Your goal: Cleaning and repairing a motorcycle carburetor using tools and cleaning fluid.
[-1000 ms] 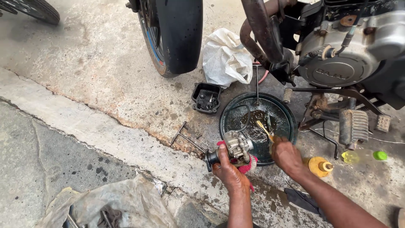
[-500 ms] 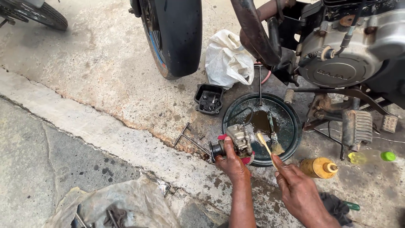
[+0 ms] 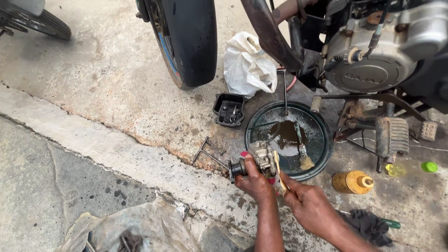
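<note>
Since the last frame your right hand (image 3: 310, 205) pulled its thin yellowish stick (image 3: 279, 171) back to the carburetor (image 3: 261, 157), gripped in your left hand (image 3: 254, 179) lower centre, at the pan (image 3: 322, 135) rim.

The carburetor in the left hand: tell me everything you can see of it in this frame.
The carburetor is a small, grimy metal casting, dull grey with tan stains, with a dark round throat pointing left. The left hand grips it from below, holding it just above the near rim of the round dark pan. The right hand holds a thin pale tool against its right side.
</note>
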